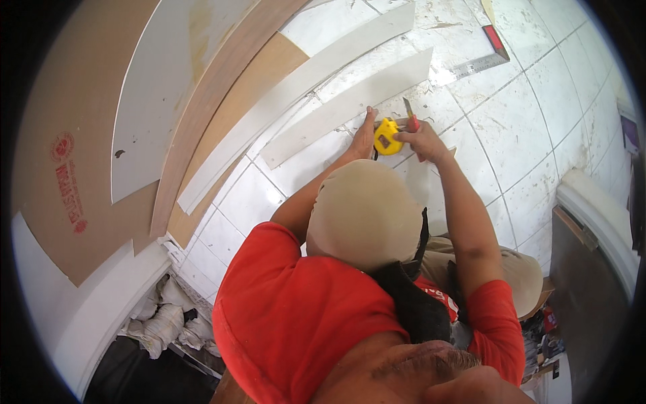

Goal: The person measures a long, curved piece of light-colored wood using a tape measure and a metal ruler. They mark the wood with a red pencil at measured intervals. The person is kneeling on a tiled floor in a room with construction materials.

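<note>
In my right hand [424, 143] is a red-handled utility knife [412, 123], its blade pointing away from me. The thumb and fingers of that hand also grip the side of a yellow tape measure [386, 137]. Just left of the tape measure is my left hand [364, 137], fingers stretched out and apart from the thumb, its palm side partly hidden. Beyond both hands, a narrow white board [350, 108] lies slantwise on the tiled floor [498, 128]. No pulled-out tape can be made out.
A longer white strip [303, 101] lies farther left, over a brown panel [262, 74]. Large sheets [87, 135] and a wooden plank [208, 101] lean at the left. A try square [494, 50] with a red-marked handle rests far right. White bags [161, 330] sit lower left.
</note>
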Demonstrator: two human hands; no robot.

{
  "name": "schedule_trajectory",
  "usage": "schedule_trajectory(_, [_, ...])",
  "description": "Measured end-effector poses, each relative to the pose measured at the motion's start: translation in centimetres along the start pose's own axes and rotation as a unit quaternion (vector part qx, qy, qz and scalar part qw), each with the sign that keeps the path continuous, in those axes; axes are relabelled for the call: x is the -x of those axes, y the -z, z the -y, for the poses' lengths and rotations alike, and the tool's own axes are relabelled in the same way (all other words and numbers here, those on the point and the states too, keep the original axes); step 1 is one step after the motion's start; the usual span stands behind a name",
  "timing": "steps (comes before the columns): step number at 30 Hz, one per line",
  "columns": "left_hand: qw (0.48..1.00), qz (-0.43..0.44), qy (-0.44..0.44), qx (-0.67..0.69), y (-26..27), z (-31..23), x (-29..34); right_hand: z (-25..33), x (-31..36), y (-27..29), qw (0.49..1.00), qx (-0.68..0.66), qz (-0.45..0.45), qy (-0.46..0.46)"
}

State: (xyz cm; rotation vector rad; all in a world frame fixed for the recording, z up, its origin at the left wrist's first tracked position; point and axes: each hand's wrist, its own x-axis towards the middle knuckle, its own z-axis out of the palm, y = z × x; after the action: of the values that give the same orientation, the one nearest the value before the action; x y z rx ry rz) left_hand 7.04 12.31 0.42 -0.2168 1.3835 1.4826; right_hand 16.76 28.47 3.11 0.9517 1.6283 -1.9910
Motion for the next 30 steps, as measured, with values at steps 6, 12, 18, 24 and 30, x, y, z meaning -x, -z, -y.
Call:
schedule_trajectory(6, [0.788,-0.175,-0.358,-0.470,3.5,-2.8,-0.3,-1.8,1.0,2.9,0.995,0.028,-0.033,-0.091])
schedule_trajectory(12, [0.655,-0.128,-0.270,-0.694,7.5,-6.6,-0.5,0.1,1.9,1.8,0.990,0.132,-0.013,-0.045])
schedule_trajectory(18, [0.638,-0.057,-0.231,-0.732,6.9,-8.0,-0.9,-1.2,0.4,2.0,0.958,0.272,-0.074,0.057])
schedule_trajectory(24, [0.650,-0.039,-0.260,-0.713,6.5,-7.1,-0.3,0.2,0.4,2.1,0.911,0.273,-0.249,0.183])
schedule_trajectory(30, [0.643,-0.034,-0.268,-0.717,7.0,-6.4,0.1,-0.1,0.7,2.0,0.914,0.229,-0.284,0.178])
